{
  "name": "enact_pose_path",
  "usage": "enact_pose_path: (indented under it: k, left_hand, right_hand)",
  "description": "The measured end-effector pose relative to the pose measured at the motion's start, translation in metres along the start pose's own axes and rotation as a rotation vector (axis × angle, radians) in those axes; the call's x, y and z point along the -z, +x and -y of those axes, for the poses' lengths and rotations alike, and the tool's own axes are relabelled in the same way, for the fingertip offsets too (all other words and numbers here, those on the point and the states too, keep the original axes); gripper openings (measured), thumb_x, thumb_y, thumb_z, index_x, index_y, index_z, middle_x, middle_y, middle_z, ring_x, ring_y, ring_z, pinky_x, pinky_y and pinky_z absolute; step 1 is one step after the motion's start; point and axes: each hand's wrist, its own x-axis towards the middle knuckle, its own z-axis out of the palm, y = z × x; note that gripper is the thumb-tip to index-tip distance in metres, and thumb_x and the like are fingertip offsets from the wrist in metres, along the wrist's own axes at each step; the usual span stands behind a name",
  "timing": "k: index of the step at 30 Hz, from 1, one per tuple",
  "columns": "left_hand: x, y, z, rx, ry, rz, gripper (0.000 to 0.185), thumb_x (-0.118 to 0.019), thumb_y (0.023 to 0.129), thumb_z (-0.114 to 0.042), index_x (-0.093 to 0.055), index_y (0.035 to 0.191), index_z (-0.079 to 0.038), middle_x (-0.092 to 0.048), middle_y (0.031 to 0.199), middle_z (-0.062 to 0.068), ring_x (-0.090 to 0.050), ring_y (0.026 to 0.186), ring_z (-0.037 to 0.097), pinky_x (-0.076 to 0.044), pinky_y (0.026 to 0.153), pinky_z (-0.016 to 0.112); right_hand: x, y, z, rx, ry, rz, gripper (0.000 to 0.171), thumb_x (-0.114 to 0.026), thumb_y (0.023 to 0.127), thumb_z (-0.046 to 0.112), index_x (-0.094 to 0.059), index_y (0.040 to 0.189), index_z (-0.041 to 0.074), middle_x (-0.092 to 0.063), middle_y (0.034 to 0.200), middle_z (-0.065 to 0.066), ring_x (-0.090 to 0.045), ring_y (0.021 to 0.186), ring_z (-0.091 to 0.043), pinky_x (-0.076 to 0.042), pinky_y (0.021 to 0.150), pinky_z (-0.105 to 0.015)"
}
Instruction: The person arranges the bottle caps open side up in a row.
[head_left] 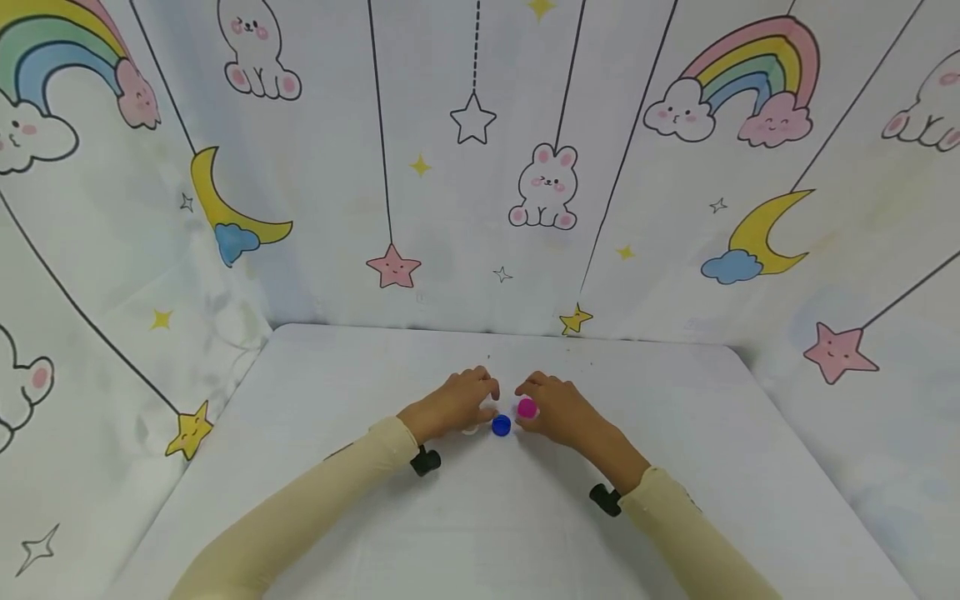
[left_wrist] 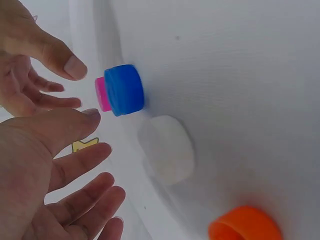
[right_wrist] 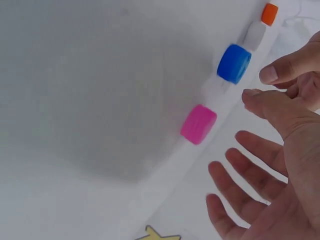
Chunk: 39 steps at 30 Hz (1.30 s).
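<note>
A person's two hands rest close together near the middle of a white tabletop (head_left: 675,500), seen from above, with a cartoon backdrop (head_left: 480,167) of rainbows, moons, stars and bunnies filling the upper part of the frame. The left hand (head_left: 453,404) sits just left of centre, its fingers (left_wrist: 80,162) spread apart and relaxed, gripping nothing. The right hand (head_left: 558,410) sits just right of centre, its fingers (right_wrist: 255,167) likewise apart and holding nothing.

Between the two hands stand small bottle caps in a row. A blue cap (head_left: 501,425) stands on the tabletop in the gap between the hands, touched by neither. A pink cap (head_left: 527,407) stands just beside the right hand's fingertips. In the left wrist view a white cap (left_wrist: 167,149) lies near the blue one at the centre, and an orange cap (left_wrist: 245,224) shows at the lower right. Both arms wear cream sleeves (head_left: 300,508).
</note>
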Motion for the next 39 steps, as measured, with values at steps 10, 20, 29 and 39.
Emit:
enact_pose_path:
  k: [10,20,29,39]
  left_hand:
    - [0.009,0.025,-0.022,0.023,0.030,0.041,0.033,-0.076,0.100,-0.033,-0.070,0.126,-0.014,-0.065,0.125,0.007,-0.065,0.107,0.022,-0.055,0.101,0.040]
    - [0.005,0.042,-0.031,0.031,0.096,0.087,0.035,-0.078,0.098,-0.033,-0.071,0.125,-0.013,-0.066,0.118,0.005,-0.063,0.101,0.016,-0.055,0.096,0.037]
    - [0.003,0.048,-0.037,0.006,0.111,0.086,0.033,-0.080,0.096,-0.033,-0.073,0.121,-0.012,-0.066,0.115,0.004,-0.061,0.098,0.016,-0.055,0.091,0.033]
    - [-0.004,0.054,-0.040,-0.013,0.171,0.081,0.029,-0.080,0.096,-0.032,-0.074,0.118,-0.014,-0.064,0.108,0.001,-0.057,0.093,0.013,-0.053,0.082,0.029]
  right_hand:
    - [0.006,0.000,-0.018,-0.104,0.070,0.089,0.044,-0.085,0.092,0.026,-0.070,0.129,0.009,-0.069,0.118,-0.009,-0.070,0.108,-0.026,-0.059,0.096,-0.045]
    - [0.004,-0.002,-0.028,-0.089,0.116,0.096,0.036,-0.083,0.093,0.023,-0.071,0.124,0.008,-0.070,0.111,-0.008,-0.067,0.102,-0.024,-0.060,0.092,-0.043]
    - [0.003,0.000,-0.030,-0.100,0.141,0.102,0.035,-0.083,0.094,0.022,-0.071,0.124,0.008,-0.070,0.108,-0.006,-0.066,0.102,-0.023,-0.059,0.095,-0.042]
    - [-0.003,0.000,-0.032,-0.104,0.129,0.110,0.031,-0.081,0.095,0.020,-0.072,0.123,0.010,-0.069,0.108,-0.004,-0.066,0.102,-0.021,-0.057,0.098,-0.043]
